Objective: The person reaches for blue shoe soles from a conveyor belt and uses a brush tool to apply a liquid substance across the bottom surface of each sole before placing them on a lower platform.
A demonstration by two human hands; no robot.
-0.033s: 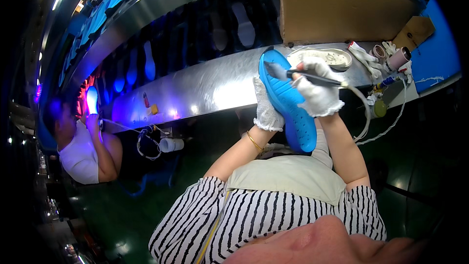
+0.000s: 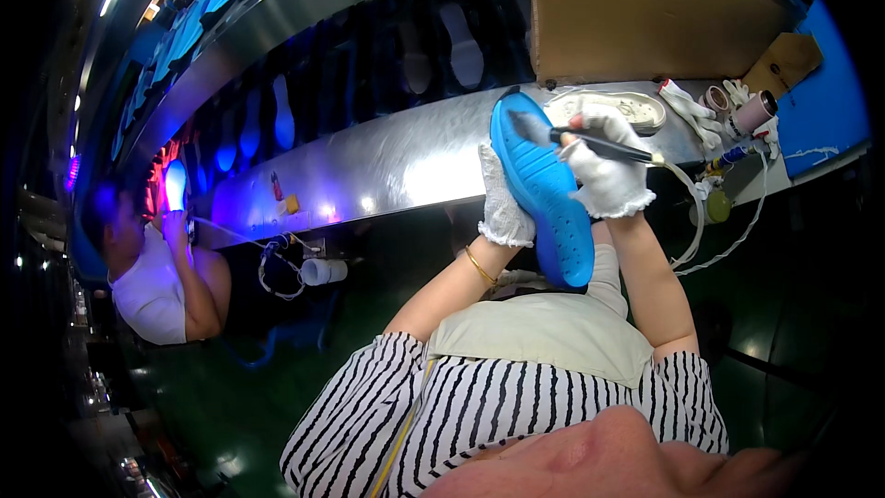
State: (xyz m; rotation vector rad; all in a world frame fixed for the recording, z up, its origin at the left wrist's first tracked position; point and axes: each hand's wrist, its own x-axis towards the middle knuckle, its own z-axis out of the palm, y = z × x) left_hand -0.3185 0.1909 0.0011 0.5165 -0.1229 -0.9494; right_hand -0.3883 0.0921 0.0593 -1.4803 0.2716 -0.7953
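Note:
My left hand [image 2: 504, 198], in a white knit glove, grips the left edge of a blue shoe sole [image 2: 548, 198]. The sole is tilted, its toe pointing away over the bench edge and its heel toward my lap; small holes dot its face. In my right hand [image 2: 610, 166], gloved too, is a black-handled brush [image 2: 599, 144] with a pale hose at its rear end. The brush's bristles are blurred and lie over the toe area of the sole; firm contact is hard to make out.
A metal bench [image 2: 406, 161] runs before me, with rows of soles on a dark rack behind it. A cream tray [image 2: 636, 111], spare gloves [image 2: 691, 112], a pink cylinder [image 2: 754, 111] and a cardboard box [image 2: 645, 18] stand right. A co-worker [image 2: 157, 286] sits left, holding a glowing sole.
My right hand has shifted slightly to the right with the brush, whose bristles have moved a little across the toe area. The left hand and the sole have hardly moved.

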